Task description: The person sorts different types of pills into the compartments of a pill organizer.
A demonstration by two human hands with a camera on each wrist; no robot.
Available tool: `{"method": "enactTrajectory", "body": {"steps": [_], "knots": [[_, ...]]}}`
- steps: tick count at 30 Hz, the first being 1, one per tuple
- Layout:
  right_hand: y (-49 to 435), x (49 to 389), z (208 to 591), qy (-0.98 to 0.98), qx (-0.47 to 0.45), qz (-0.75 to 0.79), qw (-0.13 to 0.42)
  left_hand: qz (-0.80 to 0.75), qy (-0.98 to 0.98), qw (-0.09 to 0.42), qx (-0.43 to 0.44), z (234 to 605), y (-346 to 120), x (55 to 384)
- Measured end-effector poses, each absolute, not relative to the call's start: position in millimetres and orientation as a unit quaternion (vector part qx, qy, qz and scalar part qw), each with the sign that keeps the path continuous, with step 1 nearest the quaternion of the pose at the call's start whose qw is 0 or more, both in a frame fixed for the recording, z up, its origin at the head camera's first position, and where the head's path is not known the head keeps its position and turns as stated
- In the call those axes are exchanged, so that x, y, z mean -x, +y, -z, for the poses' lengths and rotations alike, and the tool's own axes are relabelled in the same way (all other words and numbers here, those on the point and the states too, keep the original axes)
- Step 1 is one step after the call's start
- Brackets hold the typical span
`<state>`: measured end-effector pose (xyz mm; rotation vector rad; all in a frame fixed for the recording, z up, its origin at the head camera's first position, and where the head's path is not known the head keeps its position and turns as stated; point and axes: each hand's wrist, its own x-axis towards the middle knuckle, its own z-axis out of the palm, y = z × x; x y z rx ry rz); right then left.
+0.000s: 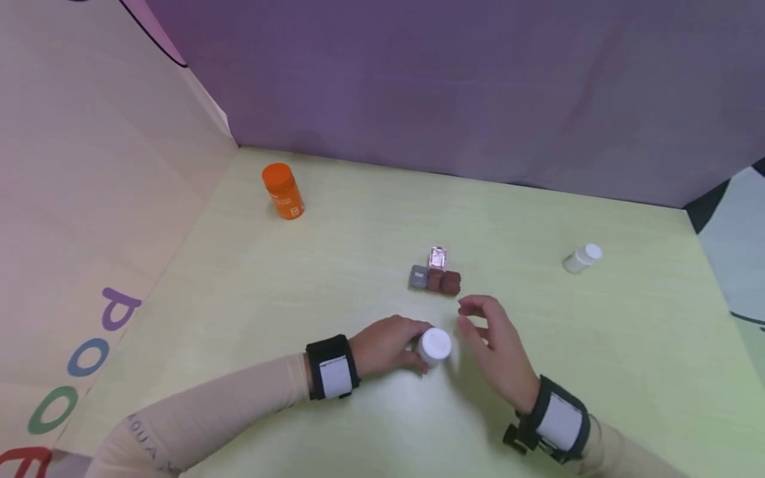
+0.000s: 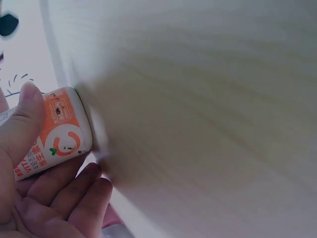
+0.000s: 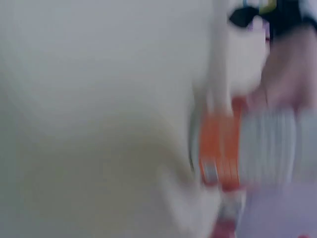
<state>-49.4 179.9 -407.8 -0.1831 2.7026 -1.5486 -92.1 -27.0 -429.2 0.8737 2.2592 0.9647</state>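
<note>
My left hand grips a white-capped pill bottle between thumb and fingers. In the left wrist view, the bottle shows a white and orange label with a large C, and its base is right at the table. My right hand is just right of the bottle, fingers loosely bent and holding nothing. The right wrist view is blurred, with the bottle's orange band and the other hand beyond. Past both hands lie two brown wrapped pieces, a grey one and a shiny pink one.
An orange jar stands at the back left of the pale table. On the right side there is a small white bottle. A purple panel borders the back edge, and a pale lettered sheet the left.
</note>
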Motion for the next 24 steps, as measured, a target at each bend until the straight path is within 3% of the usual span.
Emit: {"method": "enactTrajectory", "body": {"steps": [7,24], "knots": [[160,17,413,0.837,0.048,0.542,0.056,-0.348,0.839,0.257,-0.330,428,-30,92],[147,13,431,0.833,0.034,0.552,-0.003,-0.328,0.845,0.251,-0.339,425,-29,92]]}}
